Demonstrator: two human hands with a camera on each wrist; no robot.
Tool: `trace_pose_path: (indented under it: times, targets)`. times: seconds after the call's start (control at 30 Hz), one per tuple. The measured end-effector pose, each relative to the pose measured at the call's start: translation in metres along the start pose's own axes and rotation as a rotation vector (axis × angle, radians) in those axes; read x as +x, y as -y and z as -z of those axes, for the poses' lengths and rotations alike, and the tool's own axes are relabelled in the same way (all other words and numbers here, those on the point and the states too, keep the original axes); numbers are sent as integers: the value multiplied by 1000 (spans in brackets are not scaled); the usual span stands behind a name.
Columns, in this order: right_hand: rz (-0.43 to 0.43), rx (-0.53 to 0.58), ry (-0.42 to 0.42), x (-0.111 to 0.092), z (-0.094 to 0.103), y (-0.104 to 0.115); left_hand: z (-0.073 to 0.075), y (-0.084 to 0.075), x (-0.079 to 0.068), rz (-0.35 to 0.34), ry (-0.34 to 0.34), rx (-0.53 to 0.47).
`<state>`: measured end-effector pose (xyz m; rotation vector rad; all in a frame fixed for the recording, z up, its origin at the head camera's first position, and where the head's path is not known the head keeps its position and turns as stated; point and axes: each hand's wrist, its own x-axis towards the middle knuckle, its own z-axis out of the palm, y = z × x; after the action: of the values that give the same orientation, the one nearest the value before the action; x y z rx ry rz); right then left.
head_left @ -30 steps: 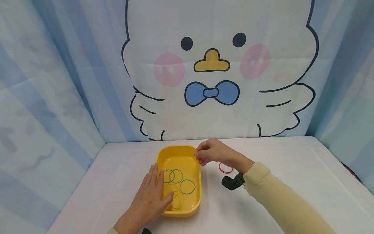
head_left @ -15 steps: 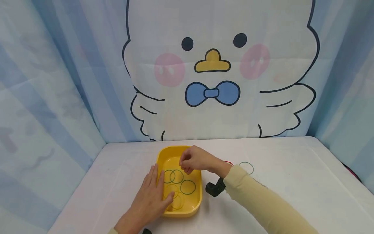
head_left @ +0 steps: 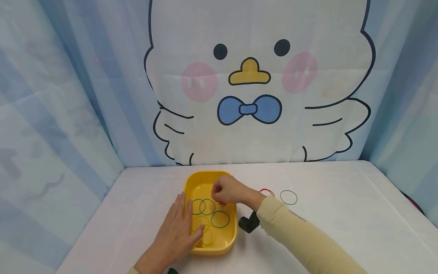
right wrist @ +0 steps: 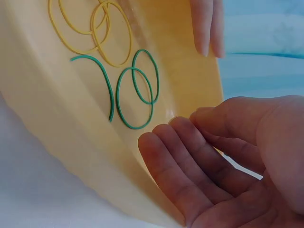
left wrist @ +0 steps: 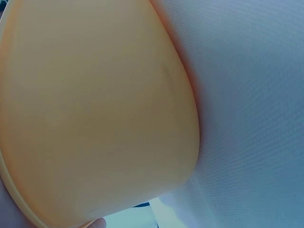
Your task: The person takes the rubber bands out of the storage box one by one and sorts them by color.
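Observation:
My left hand (head_left: 176, 224) lies with straight fingers along the left side of a yellow tray (head_left: 213, 251), its thumb reaching over the near inside. Over the tray's right half, my right hand (head_left: 229, 190) has thumb and index finger pinched together. A thin yellow sliver, which looks like a rubber band (right wrist: 176, 117), shows at those fingertips; the rest is hidden. Several rubber bands lie flat in the tray: green bands (right wrist: 117, 98) in the middle, two of them overlapping, and yellow bands (right wrist: 130, 35) at the near end. The left wrist view shows mostly the tray's outer wall (left wrist: 104, 104).
On the white table (head_left: 328, 228), right of the tray, lie red rubber bands (head_left: 267, 189), partly behind my right wrist, and a green rubber band (head_left: 297, 198). A black wrist camera (head_left: 249, 223) hangs under my right wrist. A printed curtain (head_left: 249, 140) closes off the back.
My right hand has moved left and down from the tray's right rim to over its inside, uncovering the green rubber band on the table. My left hand has stayed in place.

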<state>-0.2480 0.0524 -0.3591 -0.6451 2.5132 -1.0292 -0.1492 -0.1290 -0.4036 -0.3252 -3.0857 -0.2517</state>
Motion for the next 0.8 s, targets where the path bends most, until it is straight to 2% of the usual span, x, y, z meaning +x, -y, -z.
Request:
trace_pose_path:
  times: [0.17, 0.53, 0.8]
  targets:
    - [15, -33, 8, 3, -4, 0, 0, 1, 0, 2, 5, -8]
    - [-62, -106, 37, 9, -9, 3, 0, 1, 0, -1, 17, -15]
    - [-23, -271, 38, 6, -10, 10, 1, 1, 0, 1, 14, -6]
